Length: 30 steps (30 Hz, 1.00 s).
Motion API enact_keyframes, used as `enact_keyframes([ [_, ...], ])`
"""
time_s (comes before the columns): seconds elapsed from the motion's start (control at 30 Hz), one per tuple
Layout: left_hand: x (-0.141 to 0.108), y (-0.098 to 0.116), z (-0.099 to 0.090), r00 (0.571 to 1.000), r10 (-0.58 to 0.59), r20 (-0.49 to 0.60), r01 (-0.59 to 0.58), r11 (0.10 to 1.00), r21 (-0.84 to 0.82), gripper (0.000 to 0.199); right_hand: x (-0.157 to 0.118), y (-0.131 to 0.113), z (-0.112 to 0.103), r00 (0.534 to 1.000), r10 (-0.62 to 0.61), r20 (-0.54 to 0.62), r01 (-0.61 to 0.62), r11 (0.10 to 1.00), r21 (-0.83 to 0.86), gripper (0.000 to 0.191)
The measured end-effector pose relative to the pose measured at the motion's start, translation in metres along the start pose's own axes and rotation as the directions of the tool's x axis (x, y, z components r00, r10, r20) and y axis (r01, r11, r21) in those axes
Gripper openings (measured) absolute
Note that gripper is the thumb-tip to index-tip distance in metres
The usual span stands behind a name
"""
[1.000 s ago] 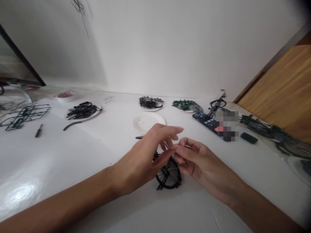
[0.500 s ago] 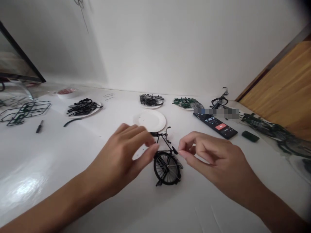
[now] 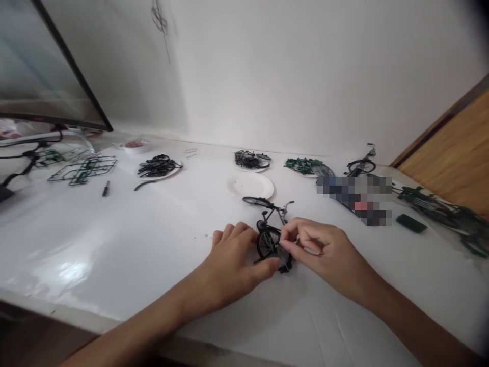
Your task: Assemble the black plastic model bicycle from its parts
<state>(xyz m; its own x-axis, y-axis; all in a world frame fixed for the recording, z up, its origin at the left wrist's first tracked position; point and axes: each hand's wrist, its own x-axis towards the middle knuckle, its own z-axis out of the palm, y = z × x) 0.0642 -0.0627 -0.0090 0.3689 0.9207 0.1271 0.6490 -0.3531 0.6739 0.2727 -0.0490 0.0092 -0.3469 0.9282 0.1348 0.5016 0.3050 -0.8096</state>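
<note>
Left hand [image 3: 233, 260] cupped, fingers curved down around the near wheel of a black model bicycle [image 3: 270, 243], which stands tilted on the white table [image 3: 114, 244]. Right hand [image 3: 324, 250] pinched nearly closed at that same wheel; what it grips is too small to tell. Bare paper plate [image 3: 250, 186] just beyond the bicycle; plate of black parts [image 3: 171, 172] and plate of green parts [image 3: 328, 172] farther behind it.

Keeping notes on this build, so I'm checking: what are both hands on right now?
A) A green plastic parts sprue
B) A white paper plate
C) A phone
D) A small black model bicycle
D. The left hand and the right hand both close on the black model bicycle from either side.
</note>
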Motion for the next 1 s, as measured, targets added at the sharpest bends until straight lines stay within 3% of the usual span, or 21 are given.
enact_keyframes([
  [0.17,0.0,0.011,0.003,0.993,-0.11,-0.041,0.106,0.991,-0.085,0.028,-0.001,-0.003,0.005,0.999,-0.05,-0.012,0.05,0.998,0.045,0.046],
  [0.3,0.006,0.013,0.004,0.984,-0.157,-0.084,0.142,0.977,-0.161,0.033,-0.004,-0.002,0.01,0.979,-0.204,-0.019,0.204,0.979,-0.009,0.044],
  [0.47,0.001,0.015,0.011,0.943,-0.273,-0.192,0.214,0.936,-0.28,0.03,-0.009,0.003,0.015,0.879,-0.465,-0.109,0.446,0.881,-0.159,0.043],
  [0.63,-0.025,0.029,0.026,0.882,-0.36,-0.303,0.222,0.886,-0.408,0.022,-0.017,0.001,0.018,0.835,-0.55,0.005,0.534,0.807,-0.251,0.023],
  [0.73,-0.033,0.035,0.032,0.873,-0.376,-0.312,0.198,0.856,-0.478,0.018,-0.021,-0.002,0.017,0.784,-0.613,0.094,0.608,0.729,-0.314,0.02],
  [0.87,-0.034,0.034,0.031,0.866,-0.401,-0.299,0.163,0.791,-0.59,0.016,-0.022,-0.008,0.013,0.658,-0.747,0.1,0.678,0.53,-0.509,0.02],
  [1.0,-0.035,0.033,0.032,0.875,-0.374,-0.308,0.157,0.82,-0.55,0.015,-0.022,-0.014,0.012,0.628,-0.768,0.125,0.684,0.468,-0.559,0.019],
])
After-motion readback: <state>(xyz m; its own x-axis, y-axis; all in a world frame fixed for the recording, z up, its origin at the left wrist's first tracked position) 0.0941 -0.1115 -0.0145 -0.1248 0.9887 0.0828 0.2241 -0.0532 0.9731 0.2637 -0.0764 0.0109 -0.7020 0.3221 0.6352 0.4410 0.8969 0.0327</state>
